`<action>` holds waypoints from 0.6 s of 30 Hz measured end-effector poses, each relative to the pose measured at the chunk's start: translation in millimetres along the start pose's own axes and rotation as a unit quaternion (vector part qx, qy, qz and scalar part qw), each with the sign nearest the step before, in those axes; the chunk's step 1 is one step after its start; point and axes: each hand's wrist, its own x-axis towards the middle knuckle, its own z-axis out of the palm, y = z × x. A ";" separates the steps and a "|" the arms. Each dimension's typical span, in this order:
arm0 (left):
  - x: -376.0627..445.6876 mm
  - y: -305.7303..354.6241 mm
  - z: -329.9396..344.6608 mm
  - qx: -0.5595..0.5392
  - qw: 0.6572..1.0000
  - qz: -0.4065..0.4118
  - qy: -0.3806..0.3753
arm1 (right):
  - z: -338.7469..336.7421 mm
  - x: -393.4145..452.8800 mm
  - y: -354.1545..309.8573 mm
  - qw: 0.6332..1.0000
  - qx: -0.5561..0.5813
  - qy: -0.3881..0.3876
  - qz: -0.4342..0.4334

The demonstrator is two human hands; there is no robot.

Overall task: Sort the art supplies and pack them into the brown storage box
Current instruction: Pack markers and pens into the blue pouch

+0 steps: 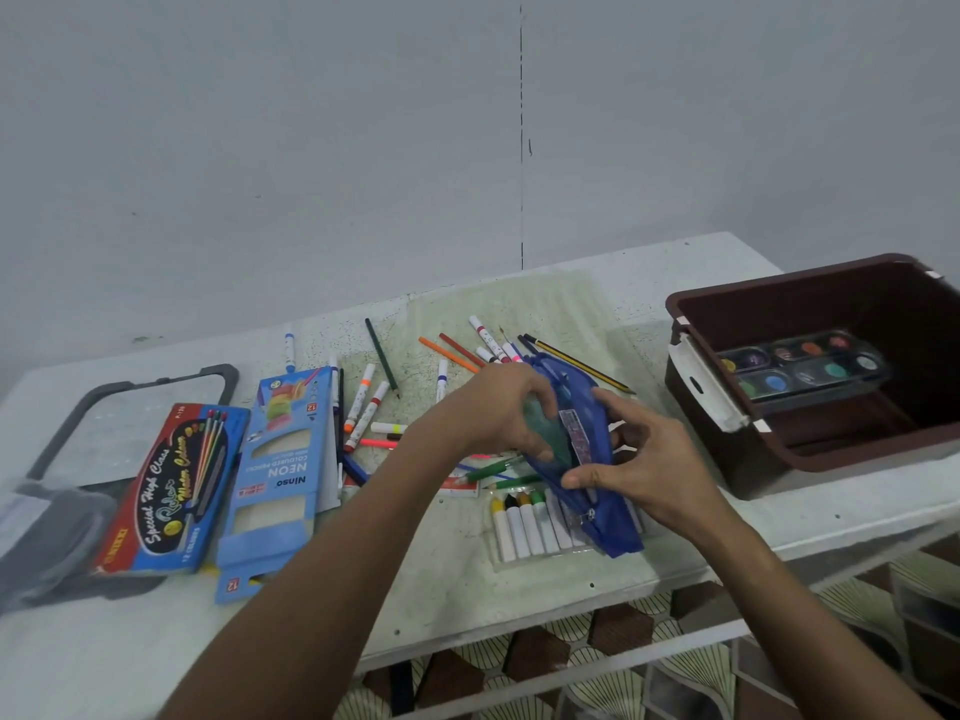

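Note:
Both my hands hold a blue zip pouch point(597, 439) above the middle of the table. My left hand point(493, 407) grips its left side, fingers curled into the opening. My right hand point(644, 465) clasps its right side near the zip. Under the pouch lies a clear pack of paint sticks point(524, 522). Loose markers and pencils point(374, 402) are scattered behind and to the left. The brown storage box point(727, 298) stands at the right, with a watercolour palette point(800, 371) inside.
A blue neon pencil carton point(280, 475) and a red-and-blue water colour pencil box point(176, 485) lie at the left, partly on a grey lid point(93, 407). The table's front edge point(571, 610) runs close below my hands. A wall stands behind.

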 end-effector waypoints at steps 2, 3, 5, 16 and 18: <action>4.8 -1.4 3.2 -0.051 0.998 0.021 0.010 | -2.0 1.2 -0.1 1.000 0.002 0.004 -0.007; 5.9 -2.9 5.0 -0.064 0.998 0.025 0.014 | -3.3 1.6 0.9 1.000 0.009 0.008 -0.007; 5.1 -7.7 9.9 -0.056 0.997 0.023 0.036 | -6.5 1.7 3.5 1.000 0.028 0.010 0.000; -13.8 -10.6 6.3 -0.306 0.944 -0.100 0.075 | -9.1 9.0 5.0 0.996 0.086 0.016 0.005; -12.6 -5.6 0.5 -0.350 0.926 -0.092 0.109 | -11.1 11.6 5.8 0.996 0.089 0.025 0.001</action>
